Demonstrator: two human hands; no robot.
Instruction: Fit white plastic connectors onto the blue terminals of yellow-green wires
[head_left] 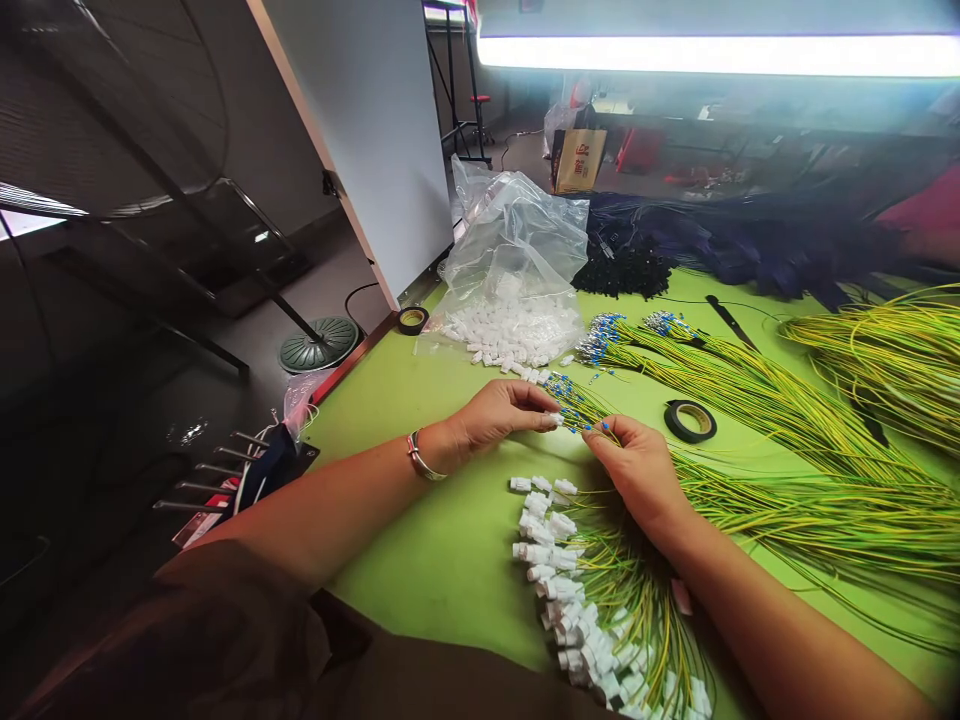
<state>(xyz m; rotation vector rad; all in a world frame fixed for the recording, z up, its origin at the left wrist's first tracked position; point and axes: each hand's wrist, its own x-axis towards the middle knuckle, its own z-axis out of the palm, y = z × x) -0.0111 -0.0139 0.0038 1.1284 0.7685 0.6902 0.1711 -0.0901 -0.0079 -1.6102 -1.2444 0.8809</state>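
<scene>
Between thumb and fingers, my left hand pinches a small white connector housing. Just to its right, my right hand grips a yellow-green wire near its blue-sleeved terminal end. The two hands are close together, tips almost meeting. Behind them lies a bunch of wires with blue terminals. Below the hands, many wires with white connectors on their ends fan out on the green table. My right forearm passes over some of these wires.
A clear plastic bag with white housings spilling out stands at the back. Black tape rolls lie at right and far left. More wire bundles and dark cables cover the right and back. A fan base stands left.
</scene>
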